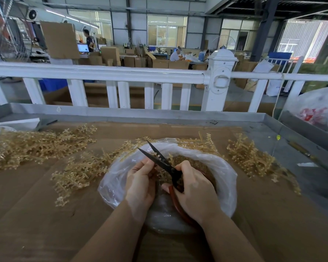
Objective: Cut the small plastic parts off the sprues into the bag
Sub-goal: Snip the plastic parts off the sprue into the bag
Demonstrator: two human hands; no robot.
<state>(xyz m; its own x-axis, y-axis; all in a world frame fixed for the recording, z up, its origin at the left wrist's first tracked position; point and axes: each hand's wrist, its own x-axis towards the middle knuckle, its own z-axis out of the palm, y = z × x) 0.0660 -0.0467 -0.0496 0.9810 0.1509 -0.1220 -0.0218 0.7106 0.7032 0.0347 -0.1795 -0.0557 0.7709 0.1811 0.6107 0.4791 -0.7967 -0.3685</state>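
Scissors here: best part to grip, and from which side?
Judging by the pose, grip the scissors by the red handle loops at the near end, coming from the person's side, as the right hand does. The open black blades point away over the bag.

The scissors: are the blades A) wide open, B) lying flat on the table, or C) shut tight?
A: the two dark blades of the scissors spread apart in a V above the bag, with the right hand gripping the red handles and the left hand beside them.
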